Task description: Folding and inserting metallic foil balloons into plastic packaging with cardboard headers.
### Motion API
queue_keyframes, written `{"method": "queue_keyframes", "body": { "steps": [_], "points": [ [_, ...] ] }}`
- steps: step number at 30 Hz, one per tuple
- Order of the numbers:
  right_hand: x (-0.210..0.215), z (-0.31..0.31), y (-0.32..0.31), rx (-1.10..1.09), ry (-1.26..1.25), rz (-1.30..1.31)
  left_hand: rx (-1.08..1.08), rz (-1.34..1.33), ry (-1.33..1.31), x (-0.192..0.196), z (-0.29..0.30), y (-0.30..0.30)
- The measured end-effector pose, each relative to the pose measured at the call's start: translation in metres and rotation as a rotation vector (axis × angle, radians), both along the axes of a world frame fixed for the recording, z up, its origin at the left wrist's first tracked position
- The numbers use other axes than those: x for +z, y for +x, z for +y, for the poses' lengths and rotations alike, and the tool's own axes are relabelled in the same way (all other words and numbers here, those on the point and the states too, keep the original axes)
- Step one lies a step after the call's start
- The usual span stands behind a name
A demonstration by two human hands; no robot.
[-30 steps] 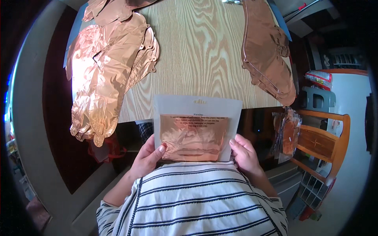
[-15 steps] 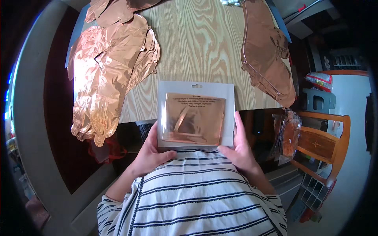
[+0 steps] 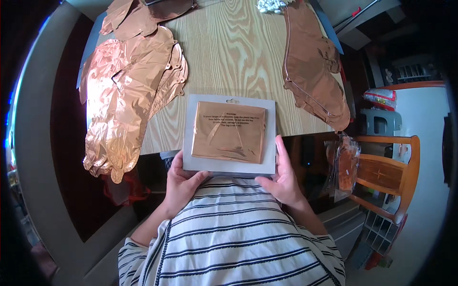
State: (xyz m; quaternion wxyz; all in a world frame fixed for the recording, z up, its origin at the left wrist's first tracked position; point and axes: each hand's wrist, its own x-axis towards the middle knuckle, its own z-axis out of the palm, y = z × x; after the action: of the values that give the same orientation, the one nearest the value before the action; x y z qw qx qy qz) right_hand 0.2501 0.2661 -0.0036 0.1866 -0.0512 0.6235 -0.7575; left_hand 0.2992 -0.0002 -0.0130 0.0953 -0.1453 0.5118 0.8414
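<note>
A flat clear plastic packet rests between my two hands at the table's near edge. It has a pale backing, a hang hole at the top and a folded copper-coloured foil sheet inside, with dark print over it. My left hand grips the lower left corner, thumb along the bottom edge. On the opposite side my right hand holds the lower right corner, fingers up the side edge. A darker layer shows under the packet's bottom edge; whether it is a second packet I cannot tell.
Flat copper foil balloons lie piled on the left of the wood-grain table, overhanging its edge. Another foil balloon lies on the right. Small white pieces sit at the far edge. A wooden chair with plastic packets stands right.
The packet tilts differently, and its foil looks flatter and sits higher against the pale backing. Both hands keep hold of it. The whole view has shifted slightly.
</note>
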Motion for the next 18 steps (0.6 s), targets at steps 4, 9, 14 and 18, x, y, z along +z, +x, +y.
{"method": "queue_keyframes", "body": {
  "steps": [4,9,14,18],
  "points": [
    [-0.014,0.005,0.003,-0.019,0.108,-0.022,0.014,-0.022,-0.025,-0.009,0.001,0.003],
    [-0.021,0.0,-0.003,-0.146,0.132,-0.069,0.053,-0.065,-0.075,-0.019,0.006,-0.001],
    [-0.026,-0.011,-0.002,-0.258,-0.116,-0.17,0.059,-0.063,-0.117,-0.025,0.008,-0.005],
    [-0.038,-0.015,0.003,-0.184,-0.232,-0.316,0.041,-0.095,-0.151,-0.019,0.011,-0.009]
  ]
}}
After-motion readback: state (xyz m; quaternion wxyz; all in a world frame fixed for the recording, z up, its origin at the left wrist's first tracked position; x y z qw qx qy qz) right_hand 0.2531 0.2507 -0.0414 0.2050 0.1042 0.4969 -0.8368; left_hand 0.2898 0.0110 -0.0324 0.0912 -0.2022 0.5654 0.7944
